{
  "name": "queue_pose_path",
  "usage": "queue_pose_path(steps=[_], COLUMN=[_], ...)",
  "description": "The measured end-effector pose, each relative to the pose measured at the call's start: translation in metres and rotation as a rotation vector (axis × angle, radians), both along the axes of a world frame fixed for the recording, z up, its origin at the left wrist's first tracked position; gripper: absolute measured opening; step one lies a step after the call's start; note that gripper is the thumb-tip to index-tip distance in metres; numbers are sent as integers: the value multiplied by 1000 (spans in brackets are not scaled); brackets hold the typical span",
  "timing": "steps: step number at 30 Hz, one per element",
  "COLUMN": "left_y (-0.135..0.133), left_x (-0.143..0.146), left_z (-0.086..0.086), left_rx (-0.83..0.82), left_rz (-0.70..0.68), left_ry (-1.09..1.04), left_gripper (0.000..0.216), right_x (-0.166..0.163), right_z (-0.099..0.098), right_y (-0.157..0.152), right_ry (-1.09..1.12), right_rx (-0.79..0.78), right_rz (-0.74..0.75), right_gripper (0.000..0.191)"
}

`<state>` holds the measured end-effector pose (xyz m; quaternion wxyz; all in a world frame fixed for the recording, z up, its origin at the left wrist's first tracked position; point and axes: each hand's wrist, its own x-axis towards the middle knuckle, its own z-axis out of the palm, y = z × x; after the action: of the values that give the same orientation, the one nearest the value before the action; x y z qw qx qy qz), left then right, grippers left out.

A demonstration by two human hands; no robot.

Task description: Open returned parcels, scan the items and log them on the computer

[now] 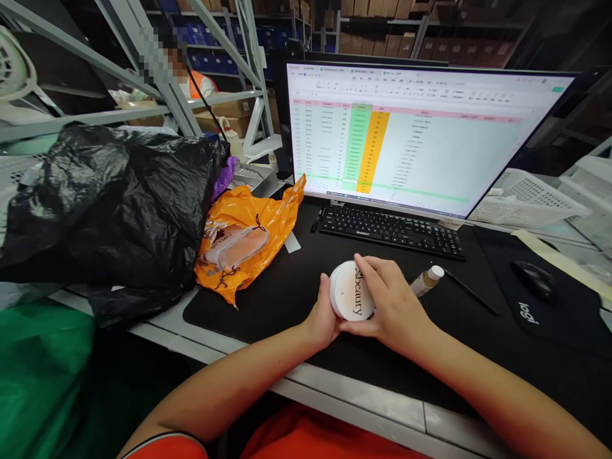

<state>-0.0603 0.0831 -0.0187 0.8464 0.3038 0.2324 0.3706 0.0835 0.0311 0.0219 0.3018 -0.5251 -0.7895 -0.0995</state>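
Note:
A round white compact (pixel 348 292) with the word "beauty" on its lid is held over the black desk mat (pixel 287 287). My left hand (pixel 322 322) cups it from below and behind, fingers mostly hidden. My right hand (pixel 389 303) wraps over its right side with the fingers laid across the lid. A small beige bottle with a white cap (pixel 427 280) lies on the mat just right of my right hand.
A black keyboard (pixel 389 229) and a monitor showing a spreadsheet (pixel 411 137) stand behind. An orange plastic bag (pixel 246 239) and a large black bag (pixel 109 204) lie at left. A mouse (pixel 533 279) sits at right. Another person (pixel 191 76) is behind the shelving.

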Motion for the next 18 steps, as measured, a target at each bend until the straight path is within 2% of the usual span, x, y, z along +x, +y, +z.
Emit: queue_pose_path(steps=[3,8,14,18], left_y=[4,14,21,23], left_x=[-3,-12,-16,-18], left_z=[5,11,6,4], left_rx=[-79,-99,-86,-69], left_rz=[115,175,156,85], left_ry=[48,96,122,135], left_gripper=[70,57,54,45], right_x=[-12,-19,-15,-7], right_z=[-4,-8,-10,-10], right_y=[10,19,26,23], right_ry=[14,12,-19,-135], right_rx=[31,101,146,122], right_rz=[36,75,145,206], right_gripper=[104,105,104,100])
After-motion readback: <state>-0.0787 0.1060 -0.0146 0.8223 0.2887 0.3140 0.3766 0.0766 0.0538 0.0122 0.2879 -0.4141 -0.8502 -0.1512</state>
